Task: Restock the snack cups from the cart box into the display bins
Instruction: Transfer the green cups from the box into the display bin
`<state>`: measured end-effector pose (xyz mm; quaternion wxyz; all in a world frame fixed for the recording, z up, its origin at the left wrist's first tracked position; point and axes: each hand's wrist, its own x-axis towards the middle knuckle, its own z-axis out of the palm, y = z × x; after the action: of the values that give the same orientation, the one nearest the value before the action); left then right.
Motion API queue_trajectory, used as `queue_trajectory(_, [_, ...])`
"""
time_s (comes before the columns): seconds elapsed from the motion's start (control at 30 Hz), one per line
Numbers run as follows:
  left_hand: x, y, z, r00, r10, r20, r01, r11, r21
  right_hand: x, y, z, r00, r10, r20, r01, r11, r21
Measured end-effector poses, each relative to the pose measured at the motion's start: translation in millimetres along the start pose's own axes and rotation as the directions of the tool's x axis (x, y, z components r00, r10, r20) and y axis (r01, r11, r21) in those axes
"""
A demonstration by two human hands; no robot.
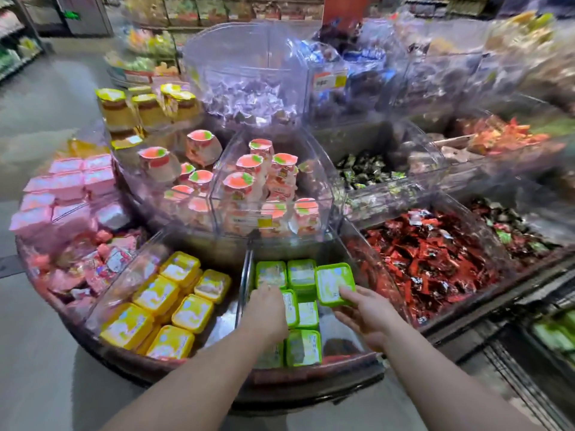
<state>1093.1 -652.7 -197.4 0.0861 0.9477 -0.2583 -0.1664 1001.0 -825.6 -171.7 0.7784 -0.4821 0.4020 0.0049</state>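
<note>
Green is the colour I am working with. My right hand (361,312) is holding a green snack cup (334,284) by its near edge, fingers curled round it, just above the right side of the green bin (348,334). My left hand (267,309) is reaching down onto the green cups (301,275) already stacked there, but I cannot tell how its fingers are lying. I think I am putting this cup in now. Next it needs lowering flat into the gap on the right (there is bare floor there). Beside it, the yellow cups (161,306) are sitting in their own bin, and the red wrapped sweets (435,256) are filling the bin on the right.
</note>
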Motion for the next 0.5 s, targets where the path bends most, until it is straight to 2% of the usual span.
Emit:
queue_trajectory(0.13, [8.9,-0.1,18.1,0.998,-0.064,-0.010,0.063,0.998,-0.031,11.0,4.0,-4.1,0.997,0.047,0.062,-0.043,0.997,-0.072])
queue_trajectory(0.3, [3.2,-5.4,36.2,0.998,-0.064,0.004,0.064,0.994,-0.085,27.8,11.3,-9.2,0.991,0.095,0.089,-0.084,0.990,-0.117])
queue_trajectory(0.43, [-8.0,-4.4,41.5,0.974,-0.098,-0.206,0.039,0.961,-0.275,39.5,18.2,-11.8,0.986,0.133,0.097,-0.114,0.978,-0.173])
queue_trajectory(0.5, [-19.6,-1.2,42.1,0.978,-0.082,-0.192,0.017,0.948,-0.318,46.9,22.1,-15.5,0.986,0.146,0.084,-0.123,0.965,-0.234])
